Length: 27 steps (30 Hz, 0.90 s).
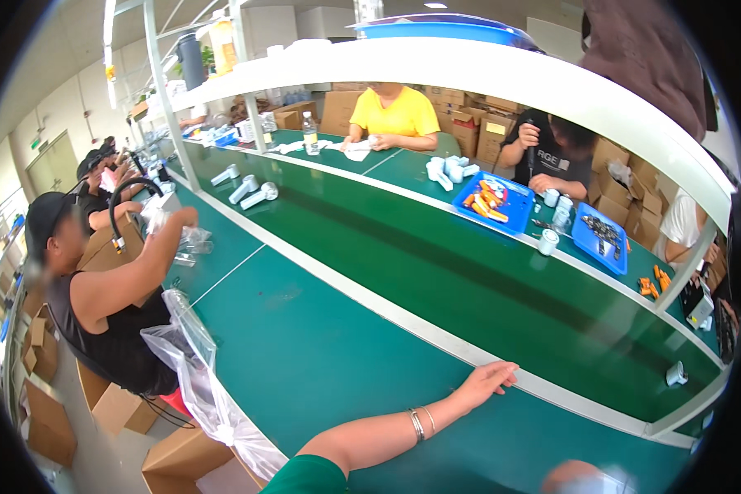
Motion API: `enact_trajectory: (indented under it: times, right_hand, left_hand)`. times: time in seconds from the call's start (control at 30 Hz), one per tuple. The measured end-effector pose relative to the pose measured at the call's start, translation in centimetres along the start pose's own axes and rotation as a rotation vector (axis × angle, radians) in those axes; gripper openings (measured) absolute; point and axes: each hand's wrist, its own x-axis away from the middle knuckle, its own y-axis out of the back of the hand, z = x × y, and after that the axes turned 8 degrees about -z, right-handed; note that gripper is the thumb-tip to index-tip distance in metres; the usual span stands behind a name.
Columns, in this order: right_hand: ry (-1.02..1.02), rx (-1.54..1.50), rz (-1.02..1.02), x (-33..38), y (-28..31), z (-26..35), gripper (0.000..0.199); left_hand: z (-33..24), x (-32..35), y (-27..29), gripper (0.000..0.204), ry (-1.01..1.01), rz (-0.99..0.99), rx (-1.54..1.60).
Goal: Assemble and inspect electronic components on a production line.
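Note:
My left hand (487, 385) lies at the pale metal rail (420, 333) along the near side of the green conveyor belt (436, 272). Its fingers are stretched out and nothing is in them. Two bracelets circle that wrist. At the lower edge my right hand (570, 476) shows only in part and is smeared by motion. Beside it is a blurred, whitish, see-through thing (616, 481); whether the hand holds it I cannot tell. The green work table (337, 370) stretches under my left forearm.
Light blue and white parts (259, 195) ride the belt at the far left; another part (676, 374) sits at the right. Across stand blue trays (514, 227) of orange and black pieces. A plastic bag (222, 416) hangs over the near edge. Co-workers (107, 288) sit around.

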Motion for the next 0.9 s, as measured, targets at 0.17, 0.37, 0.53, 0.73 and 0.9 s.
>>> enact_trajectory:
  times: [0.17,0.37,0.53,0.73,0.9]
  right_hand:
    - [-0.571,0.277,0.376,-3.0,-2.3,0.6,0.048]
    - [-0.764,0.343,0.704,-0.2,-1.7,-2.4,0.047]
    - [-0.490,0.068,0.390,-0.4,-0.1,-4.9,0.040]
    - [0.036,-0.045,-0.004,-5.1,-2.4,-4.4,0.046]
    - [0.368,-0.195,-0.366,-7.1,-2.8,1.4,0.044]
  left_hand:
    - [0.8,-0.4,-0.2,0.041,-0.006,0.001,0.008]
    - [0.4,-0.2,-1.3,0.039,-0.005,-0.012,-0.025]
    - [-0.7,0.2,-1.1,0.034,0.045,-0.065,-0.079]
    - [1.9,-1.7,1.3,0.033,-0.050,-0.078,-0.043]
    - [2.7,-2.6,1.3,0.036,0.043,-0.064,-0.089]
